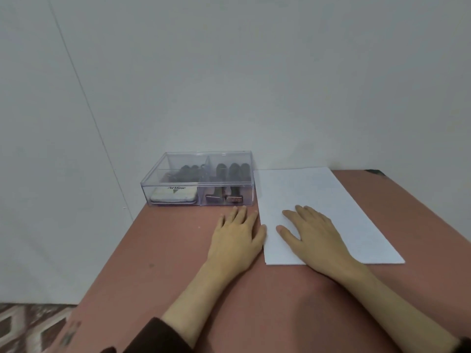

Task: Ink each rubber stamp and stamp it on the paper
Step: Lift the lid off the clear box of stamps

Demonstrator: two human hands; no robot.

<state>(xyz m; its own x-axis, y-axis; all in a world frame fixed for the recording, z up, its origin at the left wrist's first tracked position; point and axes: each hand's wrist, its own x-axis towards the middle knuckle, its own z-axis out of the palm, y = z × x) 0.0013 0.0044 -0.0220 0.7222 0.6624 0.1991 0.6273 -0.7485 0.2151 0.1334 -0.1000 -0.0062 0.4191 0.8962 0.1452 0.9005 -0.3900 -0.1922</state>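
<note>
Head view: A person sits at a reddish-brown table (165,250) pushed into the corner of a pale wall (254,72), both palms down. The left hand (237,238) lies flat on the bare tabletop, its fingers straight and held close together. The fingertips reach almost to the front of a clear plastic box (155,179), and the thumb lies just beside the left edge of the paper (344,212).

The right hand (313,233) rests on the near left part of that white sheet, fingers straight and slightly spread, thumb out to the side. Neither hand holds anything.

The rubber stamps (234,174), dark-handled, lie side by side in the box's right compartment, their faces toward the front wall. A white ink pad (174,194) marked "Artline" sits in the front of the left compartment. Behind it are more dark items, too blurred to identify. The box's lid appears to be on.

The box stands at the table's far left, just beside the paper's far corner. A dark sleeve (153,335) covers the left forearm near the elbow.
</note>
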